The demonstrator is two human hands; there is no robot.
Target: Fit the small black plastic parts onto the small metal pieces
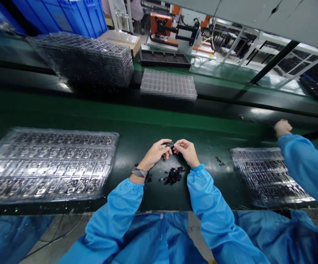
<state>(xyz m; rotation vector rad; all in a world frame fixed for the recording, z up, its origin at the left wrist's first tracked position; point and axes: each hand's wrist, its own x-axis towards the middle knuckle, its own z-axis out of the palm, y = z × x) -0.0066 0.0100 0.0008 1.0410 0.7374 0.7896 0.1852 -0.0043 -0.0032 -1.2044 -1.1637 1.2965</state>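
Note:
In the head view, my left hand (156, 153) grips a small dark circuit board (170, 144) between thumb and fingers, above the green bench. My right hand (185, 149) pinches at the board's right side; its fingertips hide whatever small piece may be in them. Just below both hands lies a loose pile of small black parts (173, 176). A few more black pieces (219, 160) rest to the right of my right hand. Left of my left hand, a clear plastic tray (114, 141) holds rows of similar small boards.
A co-worker's sleeve (304, 165) reaches over another tray of boards (241, 154) on the right. Behind the belt (216, 110) stand a tall stack of clear trays (92, 58), a shorter stack (168, 84), a black tray (164, 58) and a blue crate (65, 18).

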